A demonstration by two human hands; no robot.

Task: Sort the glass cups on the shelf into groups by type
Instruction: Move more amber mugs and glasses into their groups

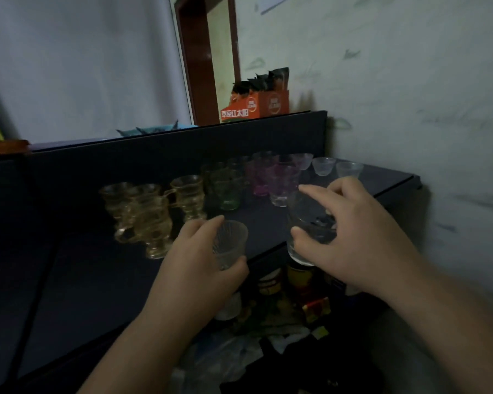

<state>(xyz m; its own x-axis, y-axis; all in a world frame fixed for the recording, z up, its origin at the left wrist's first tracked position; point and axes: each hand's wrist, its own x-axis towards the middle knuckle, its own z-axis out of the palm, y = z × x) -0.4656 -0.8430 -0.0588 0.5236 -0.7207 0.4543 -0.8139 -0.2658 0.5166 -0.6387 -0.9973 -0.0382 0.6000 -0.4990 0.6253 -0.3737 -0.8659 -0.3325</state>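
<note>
We are seeing an orange box (255, 105) of dark packets (271, 78) sitting up on the far ledge, and jars (298, 275) and wrappers (315, 308) lying cluttered below, near us.

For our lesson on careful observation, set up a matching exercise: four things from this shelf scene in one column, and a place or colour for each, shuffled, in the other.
Things:
1. handled mugs
2. ribbed clear cup
3. orange box
4. small clear bowls

Descriptions:
A. on top of the shelf unit
B. amber, at the shelf's left
C. held in the left hand
D. far right, by the wall

Pairs: 1-B, 2-C, 3-A, 4-D
</note>
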